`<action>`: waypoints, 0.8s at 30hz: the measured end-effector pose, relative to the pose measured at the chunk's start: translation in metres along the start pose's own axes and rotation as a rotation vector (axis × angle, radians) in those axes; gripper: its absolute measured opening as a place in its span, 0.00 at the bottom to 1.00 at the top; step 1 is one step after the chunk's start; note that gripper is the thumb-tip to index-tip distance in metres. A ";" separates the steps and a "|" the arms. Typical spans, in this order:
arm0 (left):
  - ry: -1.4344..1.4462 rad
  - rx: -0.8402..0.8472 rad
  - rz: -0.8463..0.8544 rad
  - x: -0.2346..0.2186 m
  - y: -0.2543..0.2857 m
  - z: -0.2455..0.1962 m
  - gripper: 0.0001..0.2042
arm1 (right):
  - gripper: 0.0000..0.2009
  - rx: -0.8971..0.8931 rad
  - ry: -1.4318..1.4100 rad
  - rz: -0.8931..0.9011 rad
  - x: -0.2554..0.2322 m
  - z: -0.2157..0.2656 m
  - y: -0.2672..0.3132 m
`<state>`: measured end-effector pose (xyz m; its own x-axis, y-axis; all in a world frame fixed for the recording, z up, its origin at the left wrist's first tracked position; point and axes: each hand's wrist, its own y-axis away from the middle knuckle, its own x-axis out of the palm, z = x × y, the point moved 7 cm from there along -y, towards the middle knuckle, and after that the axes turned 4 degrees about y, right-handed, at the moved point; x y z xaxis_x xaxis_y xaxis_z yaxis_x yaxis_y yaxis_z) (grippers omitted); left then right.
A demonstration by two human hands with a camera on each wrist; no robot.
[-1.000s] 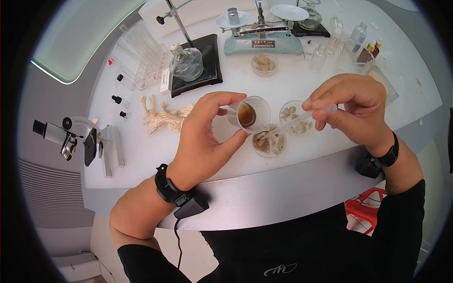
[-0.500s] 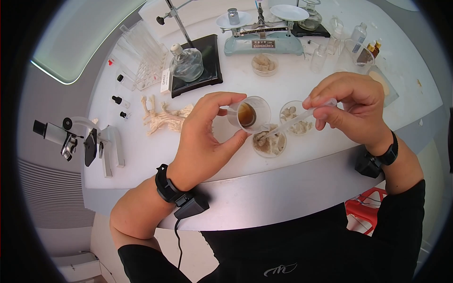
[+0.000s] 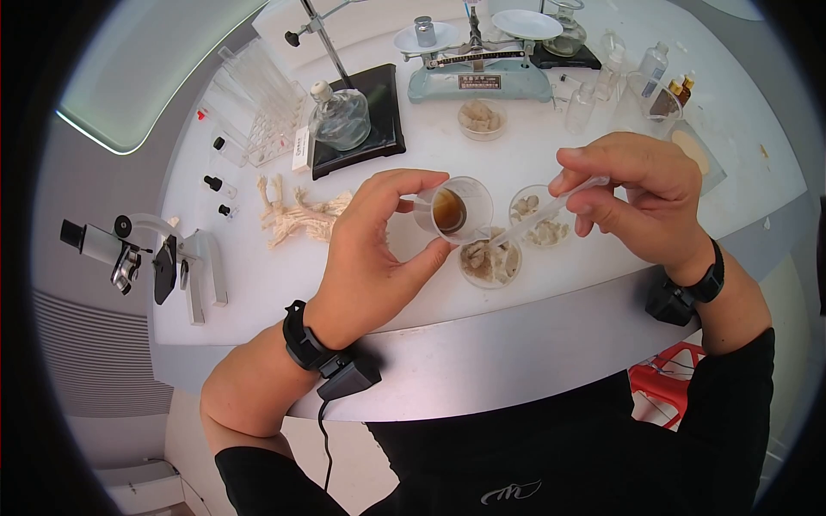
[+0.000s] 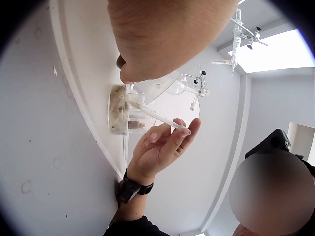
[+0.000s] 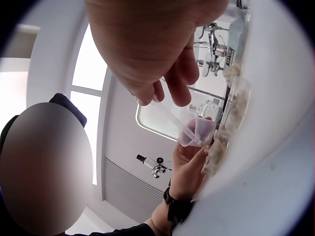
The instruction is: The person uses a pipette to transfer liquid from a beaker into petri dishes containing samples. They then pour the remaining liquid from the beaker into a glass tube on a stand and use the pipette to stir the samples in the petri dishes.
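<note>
A person's left hand [image 3: 370, 258] grips a clear cup [image 3: 476, 194] of brown liquid [image 3: 449, 210] just beside the near petri dish [image 3: 492, 285]; the right hand [image 3: 641, 193] pinches a plastic dropper [image 3: 540, 218], tip at that dish's far side. Beyond and right of it sits a second dish [image 3: 545, 244] of pale clumps [image 3: 551, 231].

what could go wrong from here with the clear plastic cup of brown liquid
The left hand holds the clear plastic cup close to the translucent plastic pipette, so a knock might spill the brown liquid.

The right hand holds that pipette near its upper end, so it might waver.

The round clear dish of brownish clumps sits close to a second dish of paler clumps; a stray drop could reach either.
</note>
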<state>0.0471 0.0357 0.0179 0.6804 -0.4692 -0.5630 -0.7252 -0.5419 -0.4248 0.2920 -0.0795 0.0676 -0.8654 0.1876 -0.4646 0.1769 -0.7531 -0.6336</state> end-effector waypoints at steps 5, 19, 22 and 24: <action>0.017 -0.005 0.002 0.001 0.000 0.000 0.28 | 0.23 -0.057 0.060 0.028 -0.002 0.002 -0.002; 0.007 -0.013 0.006 0.000 0.001 0.002 0.29 | 0.22 0.013 0.055 -0.001 0.003 0.003 -0.003; 0.004 -0.011 0.007 0.001 0.001 0.002 0.29 | 0.22 0.000 0.049 -0.004 0.004 0.001 -0.002; 0.002 -0.012 0.007 0.000 0.001 0.001 0.29 | 0.22 -0.008 0.045 -0.002 0.004 0.001 -0.002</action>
<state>0.0464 0.0357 0.0165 0.6753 -0.4744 -0.5647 -0.7289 -0.5464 -0.4125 0.2881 -0.0779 0.0677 -0.8437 0.2177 -0.4907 0.1790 -0.7477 -0.6394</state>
